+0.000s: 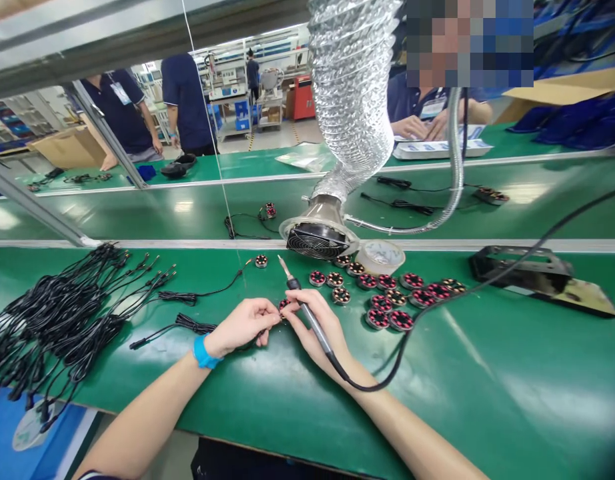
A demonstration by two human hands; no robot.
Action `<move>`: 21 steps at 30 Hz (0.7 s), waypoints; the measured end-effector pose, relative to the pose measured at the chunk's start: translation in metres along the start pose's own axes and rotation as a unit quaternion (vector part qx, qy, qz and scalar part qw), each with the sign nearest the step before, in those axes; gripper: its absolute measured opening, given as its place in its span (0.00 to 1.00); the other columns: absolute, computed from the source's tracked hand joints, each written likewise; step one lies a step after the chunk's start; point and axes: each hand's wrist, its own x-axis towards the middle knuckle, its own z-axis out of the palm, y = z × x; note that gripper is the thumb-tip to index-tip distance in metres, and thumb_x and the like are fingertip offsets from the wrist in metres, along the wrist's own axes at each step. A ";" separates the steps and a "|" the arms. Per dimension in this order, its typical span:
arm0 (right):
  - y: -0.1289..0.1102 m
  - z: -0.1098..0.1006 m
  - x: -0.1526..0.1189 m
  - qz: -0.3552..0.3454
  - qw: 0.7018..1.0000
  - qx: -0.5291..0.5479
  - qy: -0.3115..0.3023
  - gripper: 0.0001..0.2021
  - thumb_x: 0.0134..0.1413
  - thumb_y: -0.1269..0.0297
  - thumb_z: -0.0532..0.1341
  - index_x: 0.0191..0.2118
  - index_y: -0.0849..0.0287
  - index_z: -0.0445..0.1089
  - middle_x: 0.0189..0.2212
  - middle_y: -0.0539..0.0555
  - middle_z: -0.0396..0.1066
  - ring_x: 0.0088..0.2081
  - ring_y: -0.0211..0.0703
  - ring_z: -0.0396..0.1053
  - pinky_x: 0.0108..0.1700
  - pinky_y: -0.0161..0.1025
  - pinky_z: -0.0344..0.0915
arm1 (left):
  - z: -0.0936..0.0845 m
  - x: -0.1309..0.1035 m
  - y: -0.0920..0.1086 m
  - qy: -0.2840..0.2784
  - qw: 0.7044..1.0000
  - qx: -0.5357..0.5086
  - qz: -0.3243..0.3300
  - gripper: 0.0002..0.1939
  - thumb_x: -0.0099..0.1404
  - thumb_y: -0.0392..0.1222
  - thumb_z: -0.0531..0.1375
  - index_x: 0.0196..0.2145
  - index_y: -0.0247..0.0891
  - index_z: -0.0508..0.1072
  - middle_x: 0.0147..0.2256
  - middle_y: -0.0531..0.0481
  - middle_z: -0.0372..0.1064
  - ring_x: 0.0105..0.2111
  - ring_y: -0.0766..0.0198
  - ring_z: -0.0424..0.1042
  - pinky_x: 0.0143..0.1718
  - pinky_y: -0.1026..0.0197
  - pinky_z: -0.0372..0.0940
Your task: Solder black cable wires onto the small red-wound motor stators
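My right hand [320,330] has a soldering iron [315,327] lying across it, tip pointing up and away, with its cord looping over my forearm. Thumb and index finger of that hand also reach to a small round part with red and black segments [284,305], mostly hidden by my fingers. My left hand [247,325], wearing a blue wristband [206,352], is closed in a pinch beside this part. A black cable [195,324] runs under the left hand; its end is hidden at the fingertips. One similar round part [261,261] lies just beyond.
Many black cables [62,313] are heaped on the left. Several round coil-like parts [387,300] lie to the right, near a tape roll [380,257]. A fume duct with a fan [317,240] hangs ahead. A metal stand [522,267] sits far right. Co-workers stand or sit across the bench.
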 end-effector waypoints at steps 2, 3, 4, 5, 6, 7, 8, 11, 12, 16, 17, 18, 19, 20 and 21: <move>0.000 0.000 0.000 -0.003 1.000 -0.002 -0.006 0.13 0.62 0.71 0.59 0.51 0.51 0.68 0.40 0.53 0.70 0.37 0.41 0.75 0.44 0.41 0.75 | 0.001 0.000 0.000 0.012 0.999 -0.033 -0.005 0.17 0.59 0.54 0.62 0.30 0.36 0.68 0.17 0.59 0.59 0.14 0.72 0.56 0.17 0.67 0.49; 0.000 0.001 -0.001 -0.008 1.000 -0.004 -0.009 0.13 0.62 0.71 0.58 0.51 0.51 0.68 0.40 0.53 0.69 0.37 0.41 0.75 0.44 0.41 0.75 | 0.001 0.001 0.001 0.024 0.999 -0.047 -0.004 0.17 0.58 0.53 0.63 0.30 0.35 0.69 0.18 0.59 0.58 0.14 0.74 0.55 0.17 0.68 0.47; 0.001 0.002 -0.001 -0.016 1.000 -0.006 -0.013 0.13 0.63 0.71 0.58 0.51 0.51 0.68 0.40 0.54 0.69 0.37 0.41 0.75 0.43 0.41 0.75 | 0.002 0.001 0.001 0.037 0.998 -0.058 -0.002 0.17 0.57 0.52 0.64 0.29 0.34 0.69 0.19 0.59 0.58 0.15 0.75 0.54 0.17 0.68 0.45; 0.001 0.002 -0.002 -0.027 0.999 -0.009 -0.014 0.14 0.63 0.71 0.57 0.52 0.50 0.68 0.40 0.54 0.69 0.37 0.41 0.74 0.43 0.40 0.75 | 0.003 0.002 0.001 0.051 0.996 -0.067 -0.001 0.16 0.57 0.51 0.64 0.28 0.34 0.70 0.20 0.59 0.58 0.15 0.76 0.53 0.17 0.68 0.44; 0.002 0.004 -0.003 -0.039 0.999 -0.014 -0.014 0.14 0.63 0.72 0.57 0.52 0.50 0.68 0.40 0.54 0.69 0.37 0.41 0.74 0.43 0.40 0.75 | 0.004 0.002 0.001 0.065 0.995 -0.073 -0.001 0.16 0.56 0.50 0.65 0.28 0.33 0.71 0.20 0.58 0.58 0.15 0.76 0.52 0.17 0.67 0.43; 0.004 0.005 -0.003 -0.049 0.998 -0.021 -0.014 0.15 0.63 0.72 0.56 0.52 0.50 0.68 0.40 0.54 0.69 0.38 0.41 0.74 0.43 0.40 0.74 | 0.005 0.003 0.001 0.080 0.994 -0.077 -0.001 0.15 0.55 0.49 0.65 0.28 0.33 0.71 0.20 0.58 0.58 0.15 0.76 0.51 0.17 0.67 0.42; 0.005 0.006 -0.004 -0.055 0.998 -0.029 -0.014 0.15 0.64 0.72 0.56 0.53 0.50 0.69 0.40 0.54 0.69 0.38 0.42 0.74 0.43 0.40 0.74 | 0.006 0.004 0.001 0.095 0.992 -0.080 0.000 0.14 0.54 0.48 0.65 0.27 0.33 0.71 0.19 0.58 0.58 0.15 0.76 0.50 0.17 0.67 0.41; 0.006 0.006 -0.003 -0.051 0.998 -0.044 -0.006 0.15 0.64 0.71 0.56 0.53 0.50 0.69 0.42 0.55 0.69 0.39 0.42 0.75 0.44 0.39 0.74 | 0.007 0.009 -0.001 0.136 0.987 -0.083 0.008 0.11 0.52 0.45 0.65 0.26 0.33 0.72 0.18 0.59 0.57 0.16 0.76 0.49 0.18 0.67 0.41; 0.006 0.005 -0.002 -0.045 0.998 -0.046 -0.001 0.15 0.65 0.70 0.56 0.53 0.50 0.69 0.42 0.55 0.70 0.39 0.41 0.75 0.44 0.39 0.74 | 0.007 0.012 -0.002 0.148 0.986 -0.080 0.010 0.11 0.52 0.45 0.64 0.26 0.33 0.72 0.18 0.59 0.56 0.16 0.76 0.49 0.18 0.67 0.41; 0.002 -0.005 0.003 -0.006 0.998 -0.044 0.040 0.13 0.66 0.68 0.56 0.52 0.52 0.70 0.39 0.53 0.73 0.36 0.41 0.75 0.44 0.39 0.72 | 0.005 0.022 -0.008 0.182 0.981 -0.067 0.014 0.12 0.52 0.45 0.65 0.27 0.32 0.72 0.16 0.59 0.56 0.15 0.75 0.49 0.18 0.67 0.41; 0.002 -0.007 0.004 0.015 0.997 -0.043 0.054 0.12 0.66 0.66 0.57 0.52 0.52 0.71 0.37 0.53 0.74 0.35 0.40 0.75 0.43 0.39 0.72 | 0.004 0.024 -0.009 0.184 0.981 -0.066 0.014 0.12 0.53 0.46 0.65 0.27 0.33 0.72 0.16 0.60 0.56 0.15 0.75 0.49 0.18 0.67 0.41; 0.001 -0.010 0.005 0.039 0.996 -0.043 0.068 0.11 0.66 0.64 0.57 0.51 0.53 0.71 0.35 0.52 0.74 0.32 0.40 0.75 0.41 0.39 0.72 | 0.003 0.026 -0.010 0.186 0.980 -0.067 0.015 0.12 0.53 0.46 0.65 0.27 0.33 0.72 0.15 0.60 0.55 0.15 0.75 0.49 0.18 0.67 0.41; 0.001 -0.012 0.005 0.062 0.994 -0.042 0.080 0.11 0.66 0.62 0.57 0.49 0.54 0.72 0.33 0.51 0.74 0.29 0.39 0.74 0.39 0.39 0.72 | 0.003 0.027 -0.011 0.187 0.980 -0.069 0.015 0.12 0.53 0.46 0.65 0.27 0.33 0.72 0.15 0.60 0.55 0.15 0.75 0.49 0.18 0.67 0.40; 0.001 -0.014 0.005 0.083 0.992 -0.039 0.089 0.11 0.66 0.59 0.57 0.47 0.55 0.72 0.30 0.51 0.74 0.27 0.39 0.73 0.36 0.39 0.72 | 0.003 0.028 -0.012 0.189 0.979 -0.071 0.014 0.12 0.53 0.46 0.65 0.27 0.33 0.72 0.15 0.60 0.55 0.15 0.76 0.48 0.17 0.67 0.40; 0.001 -0.015 0.004 0.097 0.990 -0.033 0.095 0.11 0.66 0.58 0.56 0.45 0.56 0.73 0.27 0.50 0.73 0.25 0.39 0.72 0.34 0.39 0.71 | 0.002 0.029 -0.012 0.191 0.979 -0.073 0.012 0.12 0.53 0.45 0.65 0.27 0.33 0.72 0.15 0.60 0.55 0.15 0.76 0.48 0.17 0.67 0.40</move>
